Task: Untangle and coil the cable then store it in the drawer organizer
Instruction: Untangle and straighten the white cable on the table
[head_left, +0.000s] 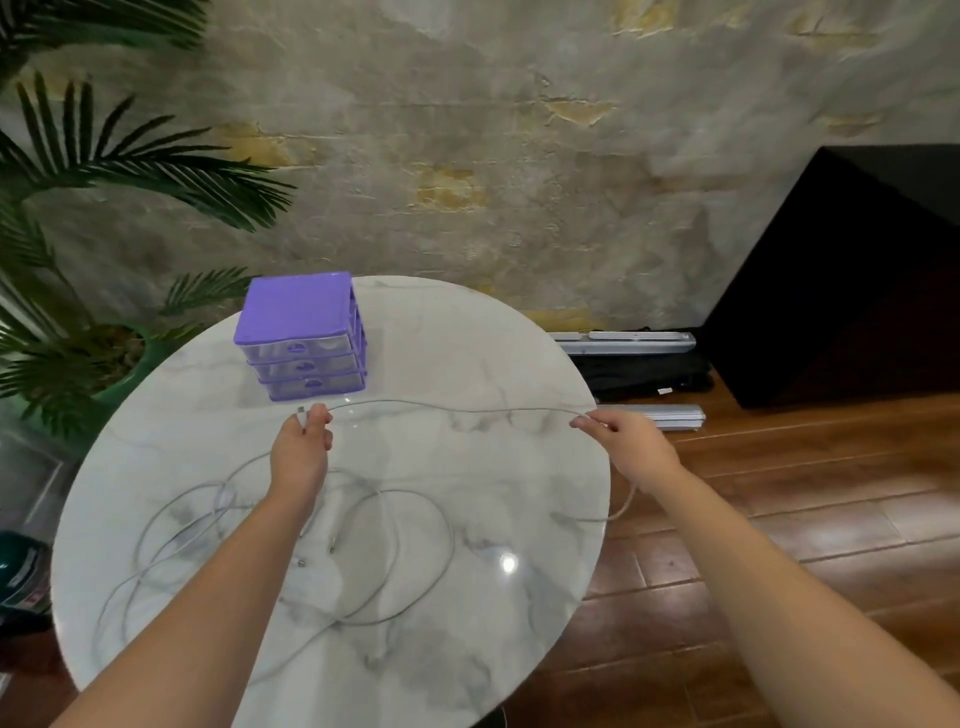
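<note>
Overhead, two hands stretch one cable; one organizer, three drawers.

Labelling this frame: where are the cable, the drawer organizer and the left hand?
cable (447, 409), head view, stretched span between the hands.
drawer organizer (296, 306), head view, purple top.
left hand (303, 451), head view, back of hand.

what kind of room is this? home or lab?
Probably a home living area, not a lab: a round marble-look table, a potted palm by a textured wall, and wood flooring. Nothing resembling lab gear is in view.
</note>
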